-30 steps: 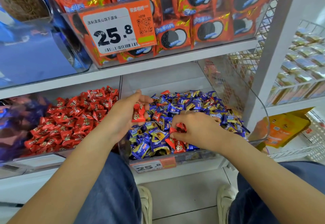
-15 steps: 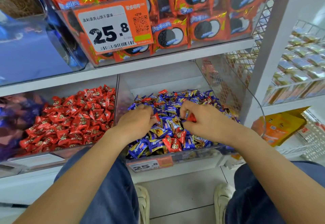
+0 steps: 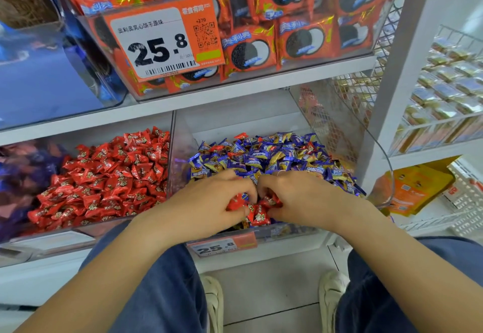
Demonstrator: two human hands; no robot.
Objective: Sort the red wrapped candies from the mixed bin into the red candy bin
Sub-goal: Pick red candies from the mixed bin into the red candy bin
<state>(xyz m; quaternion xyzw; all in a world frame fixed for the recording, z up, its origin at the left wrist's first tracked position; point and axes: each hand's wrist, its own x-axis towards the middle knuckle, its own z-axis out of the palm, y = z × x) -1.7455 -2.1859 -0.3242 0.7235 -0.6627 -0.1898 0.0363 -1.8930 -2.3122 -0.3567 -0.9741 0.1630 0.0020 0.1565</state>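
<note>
The mixed bin [image 3: 337,129] on the lower shelf holds mostly blue and gold wrapped candies [image 3: 274,157], with a few red ones among them. Both hands are inside its front part, close together. My left hand [image 3: 206,202] has its fingers closed on red wrapped candies [image 3: 236,203]. My right hand [image 3: 300,199] pinches more red candies [image 3: 271,200]. One red candy [image 3: 258,216] lies just below the fingertips. To the left stands the red candy bin [image 3: 171,134], heaped with red wrapped candies [image 3: 109,176].
A clear bin of orange cookie packs [image 3: 261,53] with a 25.8 price tag [image 3: 162,42] hangs over the lower shelf. A white upright post [image 3: 407,71] and wire baskets [image 3: 449,103] are at the right. My knees and shoes are below the shelf.
My left hand came down from holding a red candy up and moved into the mixed bin. Both hands slid toward the bin's front and now meet over red candies.
</note>
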